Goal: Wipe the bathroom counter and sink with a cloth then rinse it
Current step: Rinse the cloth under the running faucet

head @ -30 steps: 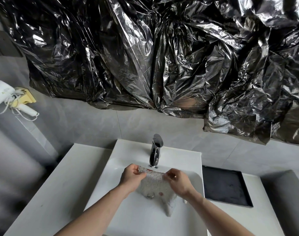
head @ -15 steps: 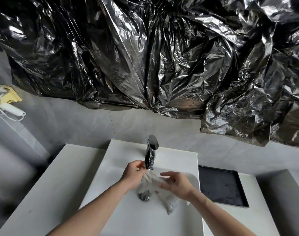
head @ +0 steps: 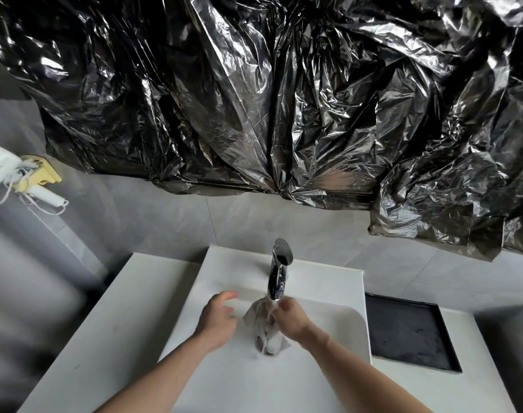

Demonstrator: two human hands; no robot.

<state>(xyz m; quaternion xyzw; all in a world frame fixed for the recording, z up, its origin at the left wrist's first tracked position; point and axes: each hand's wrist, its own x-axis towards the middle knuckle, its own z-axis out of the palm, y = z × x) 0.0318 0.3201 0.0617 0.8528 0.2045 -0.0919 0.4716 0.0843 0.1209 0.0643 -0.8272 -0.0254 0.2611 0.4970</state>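
A pale, wet cloth (head: pixel 263 329) hangs bunched under the chrome faucet (head: pixel 278 269), over the white sink basin (head: pixel 230 377). My right hand (head: pixel 290 318) grips the cloth's top right beside the spout, where water runs onto it. My left hand (head: pixel 218 318) hovers just left of the cloth with fingers spread, holding nothing. The white counter (head: pixel 105 332) lies to the left of the basin.
A black square tray (head: pixel 409 332) sits on the counter right of the sink. Crumpled black plastic sheeting (head: pixel 269 99) covers the wall above. A white hair dryer (head: pixel 3 171) in a yellow holder hangs on the left wall.
Both hands held the cloth spread out before. My left hand has let go and moved left, while my right hand has bunched the cloth under the spout.
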